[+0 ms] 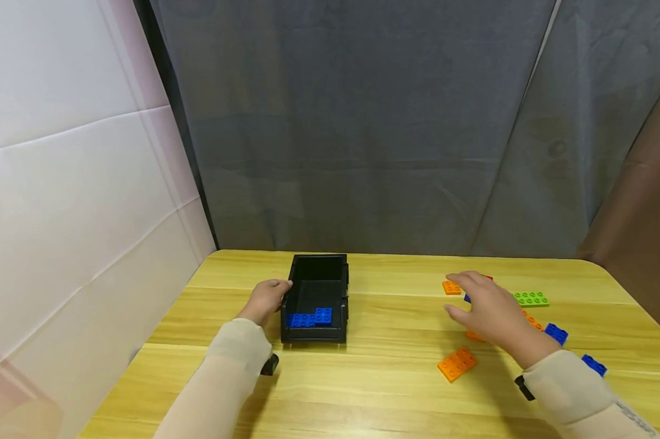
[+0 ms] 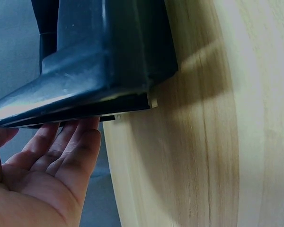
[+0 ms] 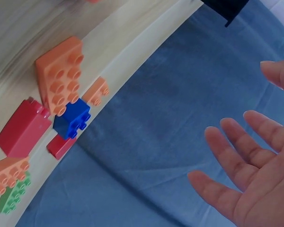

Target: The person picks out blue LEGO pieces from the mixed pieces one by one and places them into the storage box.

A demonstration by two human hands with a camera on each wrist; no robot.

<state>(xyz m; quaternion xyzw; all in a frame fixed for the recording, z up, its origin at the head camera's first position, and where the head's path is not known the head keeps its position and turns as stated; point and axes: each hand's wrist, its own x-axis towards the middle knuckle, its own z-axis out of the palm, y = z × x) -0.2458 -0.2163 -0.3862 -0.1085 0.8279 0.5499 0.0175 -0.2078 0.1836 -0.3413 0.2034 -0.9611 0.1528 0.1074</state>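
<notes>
A black plastic bin [image 1: 314, 335] stands on the table at centre left, with blue toy bricks [image 1: 302, 320] in its near end. My left hand [image 1: 265, 300] holds the bin by its left rim; in the left wrist view its fingers [image 2: 87, 146] reach up under the rim, their tips partly hidden. Empty, with fingers spread, my right hand [image 1: 491, 314] hovers above the loose bricks at the right. Beneath and around it are an orange brick [image 1: 457, 364], a small orange brick [image 1: 451, 288], a green brick [image 1: 531, 299] and, in the right wrist view, a red brick [image 3: 22, 127].
Two blue bricks, one nearer [image 1: 594, 364] and one farther [image 1: 556, 333], lie right of the right hand's wrist. The wooden table [image 1: 384, 390] ends at a grey curtain [image 1: 362, 134]. A white cloth wall [image 1: 77, 152] rises at the left, a brown one [image 1: 642, 213] at the right.
</notes>
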